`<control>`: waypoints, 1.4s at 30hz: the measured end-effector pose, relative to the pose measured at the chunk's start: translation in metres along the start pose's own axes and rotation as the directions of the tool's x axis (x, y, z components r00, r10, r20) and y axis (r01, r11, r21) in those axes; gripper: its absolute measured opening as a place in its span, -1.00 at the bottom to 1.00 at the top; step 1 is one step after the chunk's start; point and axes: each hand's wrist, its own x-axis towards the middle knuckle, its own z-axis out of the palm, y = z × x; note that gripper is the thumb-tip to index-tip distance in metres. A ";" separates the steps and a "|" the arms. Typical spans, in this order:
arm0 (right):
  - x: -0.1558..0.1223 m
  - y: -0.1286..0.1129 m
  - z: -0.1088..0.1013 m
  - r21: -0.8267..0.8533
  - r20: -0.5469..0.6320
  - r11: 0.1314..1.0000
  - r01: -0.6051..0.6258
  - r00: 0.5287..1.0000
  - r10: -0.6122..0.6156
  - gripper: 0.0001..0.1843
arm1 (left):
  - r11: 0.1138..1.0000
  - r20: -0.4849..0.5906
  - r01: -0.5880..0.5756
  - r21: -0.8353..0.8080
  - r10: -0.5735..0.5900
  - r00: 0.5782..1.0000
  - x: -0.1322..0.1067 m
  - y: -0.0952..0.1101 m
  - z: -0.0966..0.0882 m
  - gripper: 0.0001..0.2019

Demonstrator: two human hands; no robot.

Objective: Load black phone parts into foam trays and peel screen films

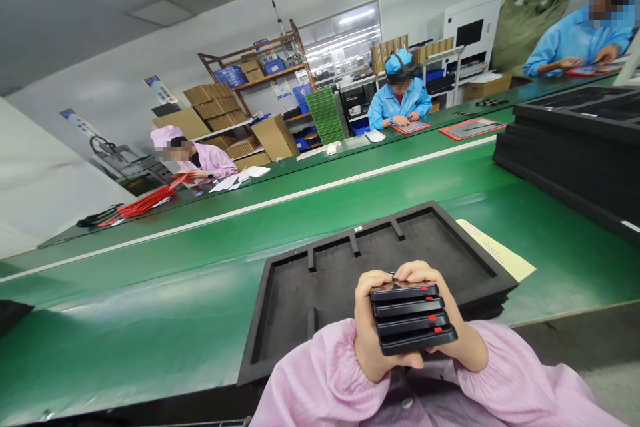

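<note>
Both my hands hold a stack of several flat black devices (pixel 411 317), each with a small red button on its edge. My left hand (pixel 370 330) wraps the stack from the left, thumb under the bottom device. My right hand (pixel 463 340) clasps it from the right, fingers curled over the top. The stack sits close to my chest, just above the near edge of a black foam tray (pixel 280 320) with empty compartments on the green belt. Pink sleeves cover both my arms.
A green conveyor belt (pixel 200 260) with a white stripe runs across. Stacked black trays (pixel 575 147) stand at the right. A yellowish paper (pixel 500 253) lies beside my tray. Three other workers sit along the far side. Shelves with cardboard boxes stand behind.
</note>
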 end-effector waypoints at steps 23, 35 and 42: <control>0.001 0.003 -0.020 -0.231 0.262 0.972 -0.039 0.960 0.101 -0.51 | 0.997 0.014 0.062 -0.047 -0.061 0.998 -0.010 0.000 -0.008 -0.19; 0.089 -0.012 -0.022 -0.570 0.295 0.612 -0.548 0.559 0.775 -0.38 | 0.353 -0.095 0.840 -0.411 -0.933 0.346 0.088 -0.017 0.012 -0.39; 0.080 0.009 -0.013 -0.581 0.280 0.458 -0.672 0.363 0.888 -0.39 | 0.610 -0.309 0.772 -0.180 -0.780 0.544 0.070 -0.059 0.001 -0.64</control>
